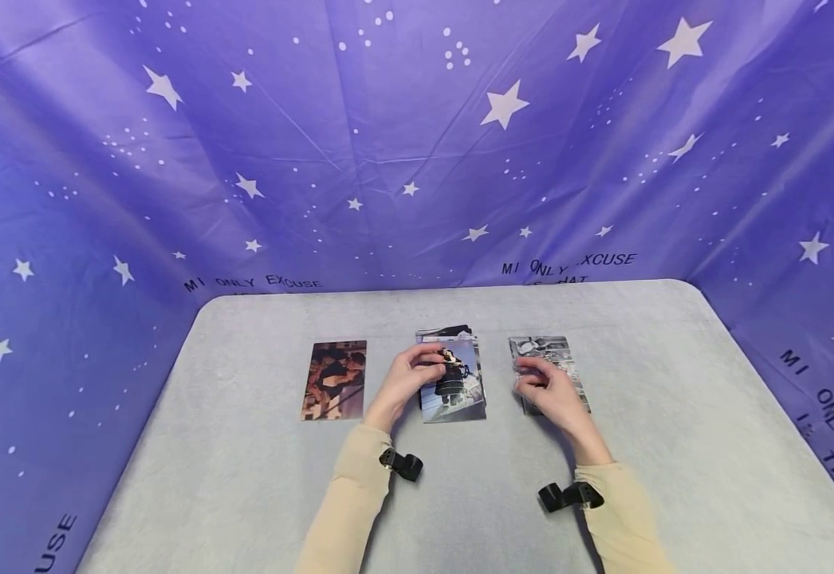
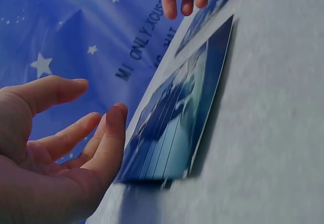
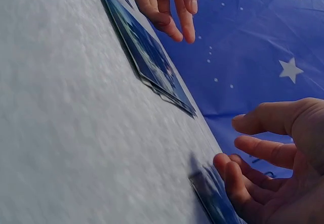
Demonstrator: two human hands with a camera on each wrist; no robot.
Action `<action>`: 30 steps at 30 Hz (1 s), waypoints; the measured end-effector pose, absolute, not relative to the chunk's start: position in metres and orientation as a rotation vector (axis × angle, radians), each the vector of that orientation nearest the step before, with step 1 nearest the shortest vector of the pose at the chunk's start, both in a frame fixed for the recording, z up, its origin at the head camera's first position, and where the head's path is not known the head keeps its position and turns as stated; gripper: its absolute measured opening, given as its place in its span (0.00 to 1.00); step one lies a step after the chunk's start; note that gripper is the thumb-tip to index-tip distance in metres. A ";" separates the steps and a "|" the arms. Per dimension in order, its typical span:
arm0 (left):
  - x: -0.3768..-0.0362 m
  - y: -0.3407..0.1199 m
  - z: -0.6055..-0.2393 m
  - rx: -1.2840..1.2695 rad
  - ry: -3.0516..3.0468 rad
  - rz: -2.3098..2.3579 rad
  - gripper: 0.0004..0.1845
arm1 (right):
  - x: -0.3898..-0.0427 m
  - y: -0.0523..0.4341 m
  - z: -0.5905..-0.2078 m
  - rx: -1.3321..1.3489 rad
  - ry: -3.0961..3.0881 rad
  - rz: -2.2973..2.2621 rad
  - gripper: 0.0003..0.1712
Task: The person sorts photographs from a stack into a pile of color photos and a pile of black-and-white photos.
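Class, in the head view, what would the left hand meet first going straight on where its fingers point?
Likely the right hand, beyond the photo stack; height is unclear, so the left hand might brush that stack first.

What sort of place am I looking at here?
Probably a makeshift filming booth: purple-blue fabric printed with white stars hangs on three sides of a pale grey, round-cornered table, and a black strapped device sits at each cream cuff.

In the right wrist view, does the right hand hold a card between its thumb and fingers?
No: the right hand has its thumb and fingers apart, and only the starry curtain shows between them.
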State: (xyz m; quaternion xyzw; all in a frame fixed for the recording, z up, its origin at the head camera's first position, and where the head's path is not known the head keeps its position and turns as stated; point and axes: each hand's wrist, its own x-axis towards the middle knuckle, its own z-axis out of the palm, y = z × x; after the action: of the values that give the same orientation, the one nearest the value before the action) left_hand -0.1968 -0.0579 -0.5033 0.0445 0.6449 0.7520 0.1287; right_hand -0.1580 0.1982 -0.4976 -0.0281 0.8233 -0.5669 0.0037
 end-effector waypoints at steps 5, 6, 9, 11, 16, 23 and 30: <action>-0.195 -0.075 -0.506 0.075 1.899 2.191 0.24 | -0.161 0.185 -0.500 -0.112 2.490 -1.816 0.24; -0.195 -0.078 -0.507 0.068 1.899 2.194 0.24 | -0.161 0.182 -0.500 -0.128 2.488 -1.821 0.24; -0.191 -0.087 -0.502 0.048 1.909 2.171 0.25 | -0.163 0.174 -0.501 -0.164 2.514 -1.803 0.24; -0.190 -0.091 -0.504 0.037 1.920 2.153 0.25 | -0.165 0.170 -0.501 -0.185 2.532 -1.789 0.24; -0.190 -0.101 -0.512 0.021 1.996 2.098 0.25 | -0.166 0.162 -0.503 -0.235 2.538 -1.780 0.25; -0.185 -0.104 -0.516 0.023 2.000 2.063 0.23 | -0.166 0.153 -0.509 -0.234 2.554 -1.741 0.26; -0.180 -0.102 -0.515 0.042 1.979 2.050 0.23 | -0.164 0.148 -0.508 -0.209 2.586 -1.717 0.25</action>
State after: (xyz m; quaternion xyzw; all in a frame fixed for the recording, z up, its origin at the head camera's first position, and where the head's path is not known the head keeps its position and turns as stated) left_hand -0.1801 -0.1018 -0.5153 0.0145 0.6871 0.7117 0.1452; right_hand -0.1639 0.1477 -0.5084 -0.0673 0.8310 -0.5519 0.0153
